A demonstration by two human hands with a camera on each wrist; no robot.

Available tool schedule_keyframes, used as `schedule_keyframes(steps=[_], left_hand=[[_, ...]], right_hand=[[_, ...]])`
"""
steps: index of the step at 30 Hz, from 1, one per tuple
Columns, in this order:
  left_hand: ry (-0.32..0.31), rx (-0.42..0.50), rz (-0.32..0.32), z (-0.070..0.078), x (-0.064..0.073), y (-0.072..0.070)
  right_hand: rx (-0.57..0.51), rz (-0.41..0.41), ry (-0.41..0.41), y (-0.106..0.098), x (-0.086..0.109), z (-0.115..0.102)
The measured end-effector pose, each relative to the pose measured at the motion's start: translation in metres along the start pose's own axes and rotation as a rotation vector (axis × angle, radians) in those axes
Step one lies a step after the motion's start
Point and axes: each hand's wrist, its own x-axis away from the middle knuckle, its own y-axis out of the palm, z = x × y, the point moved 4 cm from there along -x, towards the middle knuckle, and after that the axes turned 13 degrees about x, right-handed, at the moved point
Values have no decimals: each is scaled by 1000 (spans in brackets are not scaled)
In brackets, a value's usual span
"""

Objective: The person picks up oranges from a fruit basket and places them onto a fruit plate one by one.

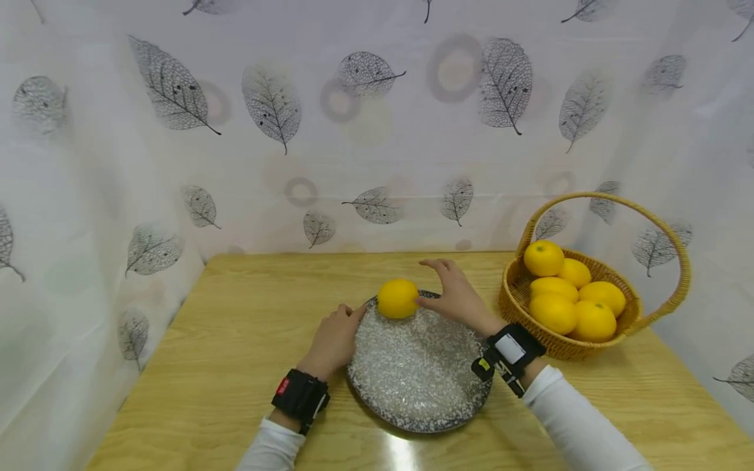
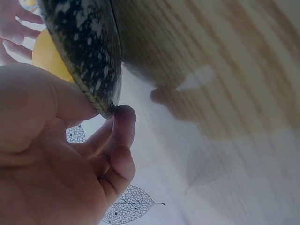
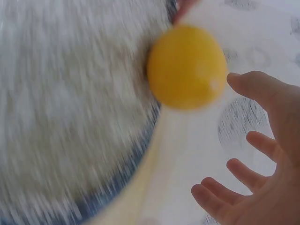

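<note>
A round, speckled grey plate (image 1: 418, 366) with a dark rim lies on the table. On its far edge sits a yellow, lemon-like fruit (image 1: 397, 299). My left hand (image 1: 332, 340) pinches the plate's left rim; in the left wrist view the thumb lies above the rim and fingertips (image 2: 125, 117) are beneath it. My right hand (image 1: 459, 297) is just right of the fruit, its fingers spread and holding nothing. In the right wrist view the thumb (image 3: 253, 86) comes right up to the fruit's side; whether it touches, I cannot tell.
A wicker basket (image 1: 509, 297) with a tall arched handle stands at the right of the wooden table (image 1: 259, 294), holding several yellow fruits (image 1: 554, 313). A white curtain (image 1: 383, 144) printed with leaves hangs behind the table and along its sides.
</note>
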Motion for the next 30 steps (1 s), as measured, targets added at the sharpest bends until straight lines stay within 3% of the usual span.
schedule_keyframes(steps=[9,17,23,30], left_hand=[[-8,14,-1,-2,0,1],[-11,10,-3,-5,-2,3],[-12,18,-8,-5,-2,3],[-4,4,2,-5,-1,3]], right_hand=[[121,-29,75,-67,-3,62],[205,-37,159,-113,0,105],[230,-52,198,-129,-4,132],[240,-51,193,-132,-2,155]])
